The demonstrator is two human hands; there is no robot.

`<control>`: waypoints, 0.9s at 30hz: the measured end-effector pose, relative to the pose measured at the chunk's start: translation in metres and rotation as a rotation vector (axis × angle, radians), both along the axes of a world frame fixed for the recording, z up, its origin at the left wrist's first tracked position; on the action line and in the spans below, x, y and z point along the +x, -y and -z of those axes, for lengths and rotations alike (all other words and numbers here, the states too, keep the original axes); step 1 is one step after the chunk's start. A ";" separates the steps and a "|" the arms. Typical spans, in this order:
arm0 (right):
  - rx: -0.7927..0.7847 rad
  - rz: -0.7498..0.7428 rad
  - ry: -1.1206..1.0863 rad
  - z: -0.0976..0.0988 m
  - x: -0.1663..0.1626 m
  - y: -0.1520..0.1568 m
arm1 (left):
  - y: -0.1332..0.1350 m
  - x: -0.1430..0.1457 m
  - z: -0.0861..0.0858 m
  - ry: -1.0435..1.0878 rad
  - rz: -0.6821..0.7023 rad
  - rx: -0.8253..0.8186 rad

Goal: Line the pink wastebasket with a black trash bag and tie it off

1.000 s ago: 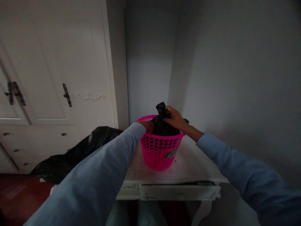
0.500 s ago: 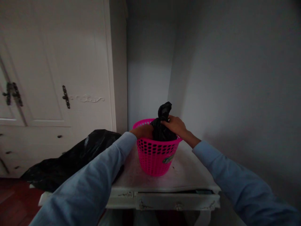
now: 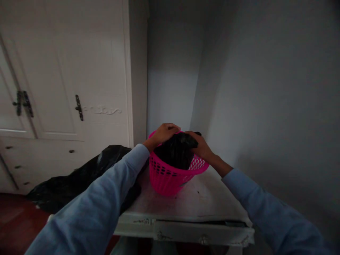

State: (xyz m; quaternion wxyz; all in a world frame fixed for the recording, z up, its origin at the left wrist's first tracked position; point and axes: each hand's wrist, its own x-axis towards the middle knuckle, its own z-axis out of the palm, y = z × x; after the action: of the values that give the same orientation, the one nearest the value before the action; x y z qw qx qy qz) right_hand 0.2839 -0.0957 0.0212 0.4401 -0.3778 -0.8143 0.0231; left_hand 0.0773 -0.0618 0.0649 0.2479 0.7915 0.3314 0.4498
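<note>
A pink perforated plastic basket (image 3: 167, 179) stands tilted toward me on a worn white table (image 3: 191, 209). A black plastic bag (image 3: 175, 152) fills it. My left hand (image 3: 162, 134) lies curled over the top of the bag at the basket's far left rim. My right hand (image 3: 200, 146) presses on the bag at the right rim. Both hands are on the bag; light blue sleeves cover both arms.
A large black plastic bag (image 3: 82, 177) lies on the left part of the table. A white wardrobe with dark metal handles (image 3: 78, 107) stands to the left. Grey walls form a corner behind and to the right. The table's drawer front (image 3: 202, 237) faces me.
The bag's knotted top, sticking up before, is now pushed down into the basket. My left hand rose onto the bag's top. The basket has tipped toward me.
</note>
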 end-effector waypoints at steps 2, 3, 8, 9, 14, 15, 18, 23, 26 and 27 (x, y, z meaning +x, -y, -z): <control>0.002 0.017 -0.010 -0.002 0.001 0.000 | 0.001 0.002 0.003 0.001 0.053 -0.014; 0.006 0.034 -0.005 -0.003 0.001 -0.001 | 0.001 0.001 0.004 0.001 0.071 -0.020; -0.040 0.052 0.016 -0.002 0.002 -0.006 | 0.006 -0.003 0.013 -0.005 0.132 -0.053; -0.054 0.058 -0.013 0.000 0.002 -0.008 | 0.007 -0.004 0.014 -0.012 0.140 -0.062; -0.121 0.028 -0.201 0.008 0.003 -0.012 | 0.001 -0.006 0.016 -0.041 0.051 -0.041; -0.156 0.009 -0.239 0.008 0.003 -0.012 | -0.001 -0.007 0.016 -0.040 0.005 -0.025; -0.243 -0.006 -0.301 0.003 0.007 -0.006 | -0.007 -0.015 0.015 -0.018 -0.136 0.015; -0.228 0.076 -0.307 -0.003 0.024 0.010 | -0.010 -0.035 0.016 0.076 -0.269 0.038; -0.263 0.116 -0.374 0.000 0.038 0.018 | -0.010 -0.044 0.018 0.128 -0.338 0.004; -0.278 0.122 -0.390 0.002 0.042 0.020 | -0.010 -0.044 0.018 0.143 -0.357 -0.016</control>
State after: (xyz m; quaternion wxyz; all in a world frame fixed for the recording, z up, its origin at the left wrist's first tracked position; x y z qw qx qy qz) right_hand 0.3256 -0.1161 0.0190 0.5333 -0.4717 -0.6785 0.1810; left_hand 0.0330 -0.0517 0.0467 0.1933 0.6841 0.4517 0.5391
